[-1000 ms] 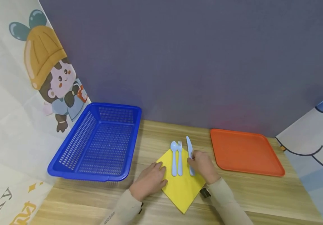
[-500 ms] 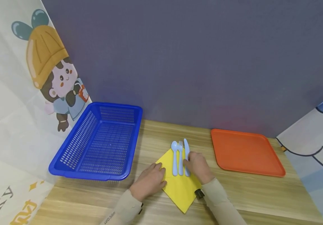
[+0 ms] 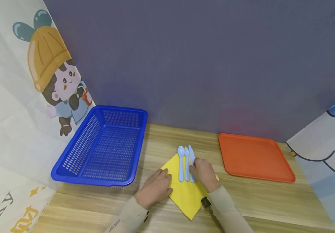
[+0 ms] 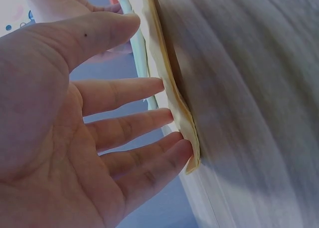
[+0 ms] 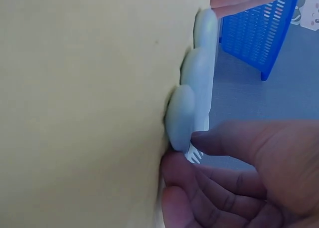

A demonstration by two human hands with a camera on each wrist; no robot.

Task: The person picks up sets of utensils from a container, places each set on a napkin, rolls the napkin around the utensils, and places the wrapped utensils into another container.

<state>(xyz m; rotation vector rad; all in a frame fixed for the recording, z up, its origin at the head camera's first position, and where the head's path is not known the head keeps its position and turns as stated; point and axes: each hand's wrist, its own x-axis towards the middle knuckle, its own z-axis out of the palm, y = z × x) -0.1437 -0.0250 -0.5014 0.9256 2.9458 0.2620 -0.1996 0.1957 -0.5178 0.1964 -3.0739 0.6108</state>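
A folded yellow napkin (image 3: 188,201) lies cornerwise on the wooden table. Side by side on it are a light blue spoon (image 3: 181,166), a fork (image 3: 187,168) and a knife (image 3: 191,152), their heads pointing away from me. My right hand (image 3: 204,174) pinches the knife between thumb and fingers and covers part of it; in the right wrist view the nearest handle (image 5: 180,117) is between them. My left hand (image 3: 154,188) rests on the napkin's left edge. In the left wrist view its fingers (image 4: 127,128) are extended, with fingertips touching the napkin's folded edge.
To the left stands a blue perforated basket (image 3: 138,155) with nothing in it. An orange tray (image 3: 255,158) lies at the right. Behind the table (image 3: 164,136) rises a grey panel (image 3: 185,64), and a printed cloth (image 3: 16,136) hangs at the left.
My right hand has moved left with the knife, which now lies straighter and close against the fork. The left hand has stayed in place on the napkin.
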